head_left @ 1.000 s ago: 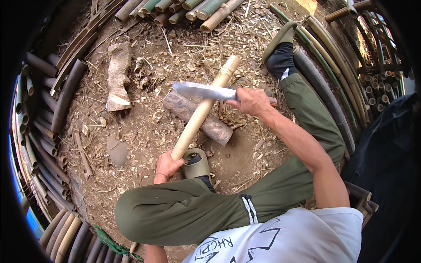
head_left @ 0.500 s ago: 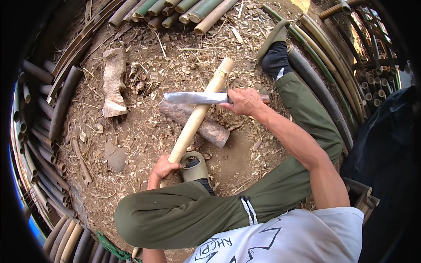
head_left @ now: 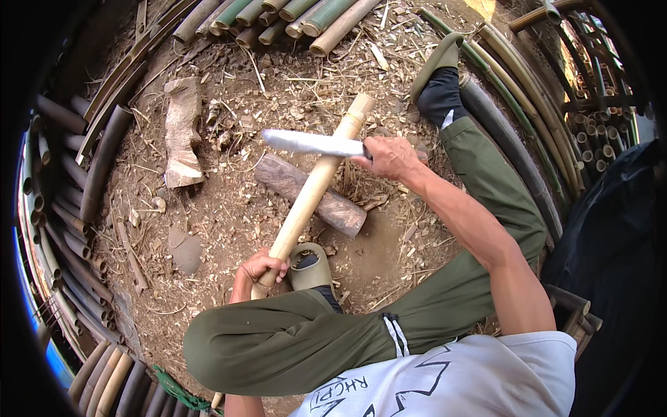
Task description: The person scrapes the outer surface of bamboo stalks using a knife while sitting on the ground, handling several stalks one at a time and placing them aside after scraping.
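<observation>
A pale, stripped bamboo pole (head_left: 306, 206) slants away from me, its lower part gripped by my left hand (head_left: 262, 270). Under its middle lies a short dark log (head_left: 340, 214), and the pole crosses over it. My right hand (head_left: 392, 158) is closed round the handle of a machete (head_left: 306, 143). The blade points left and lies across the upper half of the pole, slightly blurred. My fingers hide most of the handle. The pole's far end rests above the log, near a joint ring.
A chopped wood block (head_left: 183, 132) lies at left on chip-strewn soil. Cut bamboo poles (head_left: 292, 17) are stacked at the far side, with more bamboo (head_left: 104, 163) along the left. Long poles (head_left: 514, 146) curve past my outstretched right leg. A flat stone (head_left: 185, 250) lies near my left hand.
The machete's tip has swung slightly up and away, and the blade has slid a little along the pole. My left hand has turned the pole or shifted its grip slightly.
</observation>
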Available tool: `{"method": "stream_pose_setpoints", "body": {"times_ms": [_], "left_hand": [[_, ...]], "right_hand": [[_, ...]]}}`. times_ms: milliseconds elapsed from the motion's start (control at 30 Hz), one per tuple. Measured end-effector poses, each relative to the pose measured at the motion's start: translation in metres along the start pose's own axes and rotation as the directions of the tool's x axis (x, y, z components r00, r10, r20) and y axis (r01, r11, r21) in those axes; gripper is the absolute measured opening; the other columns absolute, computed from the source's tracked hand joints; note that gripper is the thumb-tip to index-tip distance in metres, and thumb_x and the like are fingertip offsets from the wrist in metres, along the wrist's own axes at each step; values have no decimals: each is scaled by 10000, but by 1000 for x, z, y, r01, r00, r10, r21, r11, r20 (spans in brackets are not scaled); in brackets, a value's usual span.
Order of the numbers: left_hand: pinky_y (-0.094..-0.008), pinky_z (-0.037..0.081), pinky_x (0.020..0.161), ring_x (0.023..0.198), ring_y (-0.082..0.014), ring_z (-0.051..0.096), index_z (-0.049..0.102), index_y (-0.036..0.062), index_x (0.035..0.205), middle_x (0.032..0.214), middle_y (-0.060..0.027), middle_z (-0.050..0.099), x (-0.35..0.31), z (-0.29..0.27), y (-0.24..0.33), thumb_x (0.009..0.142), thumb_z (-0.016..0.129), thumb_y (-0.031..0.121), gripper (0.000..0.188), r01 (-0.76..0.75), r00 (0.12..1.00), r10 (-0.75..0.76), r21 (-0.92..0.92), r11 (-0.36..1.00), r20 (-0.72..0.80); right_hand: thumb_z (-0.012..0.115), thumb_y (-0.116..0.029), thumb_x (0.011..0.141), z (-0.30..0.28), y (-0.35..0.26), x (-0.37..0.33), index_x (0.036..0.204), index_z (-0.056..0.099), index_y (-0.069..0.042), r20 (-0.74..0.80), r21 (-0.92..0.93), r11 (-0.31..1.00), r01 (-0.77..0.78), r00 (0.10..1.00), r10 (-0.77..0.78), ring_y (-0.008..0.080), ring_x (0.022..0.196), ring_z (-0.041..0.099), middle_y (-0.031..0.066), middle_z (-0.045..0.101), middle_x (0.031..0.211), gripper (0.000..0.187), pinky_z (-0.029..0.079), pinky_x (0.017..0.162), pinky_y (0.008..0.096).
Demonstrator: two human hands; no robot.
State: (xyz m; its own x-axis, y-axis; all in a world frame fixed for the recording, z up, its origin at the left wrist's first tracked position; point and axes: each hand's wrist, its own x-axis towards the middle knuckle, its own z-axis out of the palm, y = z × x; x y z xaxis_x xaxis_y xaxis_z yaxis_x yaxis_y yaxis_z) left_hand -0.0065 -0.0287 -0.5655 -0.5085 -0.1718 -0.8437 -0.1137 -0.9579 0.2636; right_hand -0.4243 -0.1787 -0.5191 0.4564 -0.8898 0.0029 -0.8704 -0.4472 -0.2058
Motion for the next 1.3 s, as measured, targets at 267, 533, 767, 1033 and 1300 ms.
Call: {"method": "stream_pose_setpoints", "body": {"times_ms": [267, 533, 767, 1033, 1300], "left_hand": [[-442, 515, 867, 1004, -305, 662, 629, -35, 1146, 988, -151, 695, -45, 14, -28, 746, 831, 300, 560, -200, 789, 495, 611, 766, -363], [-457, 515, 864, 1011, -333, 651, 553, 33, 1269, 1076, -166, 668, -101, 13, -83, 761, 822, 326, 645, -80, 574, 693, 812, 578, -436], [-474, 509, 870, 1044, -361, 621, 491, 76, 1352, 1186, -173, 625, -48, 80, 12, 786, 805, 304, 686, -104, 543, 826, 964, 243, -150], [-489, 497, 864, 1033, -393, 606, 502, 66, 1328, 1100, -175, 627, -32, 75, -76, 804, 760, 337, 644, 145, 376, 829, 909, 390, -415], [-516, 506, 813, 994, -408, 633, 550, 63, 1253, 1080, -211, 652, -32, 63, -67, 793, 753, 385, 598, 117, 492, 775, 913, 392, -396]], "right_hand": [[391, -696, 959, -53, 52, 11, 902, 662, 25, 23, 272, 727, -631, 760, 650, 470, 798, 669, 290, 667, 783, 772, 521, 740, 536], [422, -667, 973, -73, -9, -64, 785, 603, 37, 283, 689, 454, -564, 787, 548, 249, 629, 558, 134, 570, 633, 751, 454, 630, 424], [514, -484, 1010, -67, -37, -85, 1001, 625, 32, -24, 560, 689, -460, 823, 568, 235, 598, 611, 119, 576, 626, 528, 483, 603, 386], [621, -411, 951, -40, -39, -68, 1036, 575, -1, -126, 317, 846, -428, 865, 485, 354, 818, 637, 177, 610, 912, 421, 519, 732, 462], [567, -491, 967, 9, -85, -53, 915, 576, -33, -6, 88, 993, 76, 997, -76, 297, 689, 655, 154, 627, 759, 462, 528, 557, 406]]}}
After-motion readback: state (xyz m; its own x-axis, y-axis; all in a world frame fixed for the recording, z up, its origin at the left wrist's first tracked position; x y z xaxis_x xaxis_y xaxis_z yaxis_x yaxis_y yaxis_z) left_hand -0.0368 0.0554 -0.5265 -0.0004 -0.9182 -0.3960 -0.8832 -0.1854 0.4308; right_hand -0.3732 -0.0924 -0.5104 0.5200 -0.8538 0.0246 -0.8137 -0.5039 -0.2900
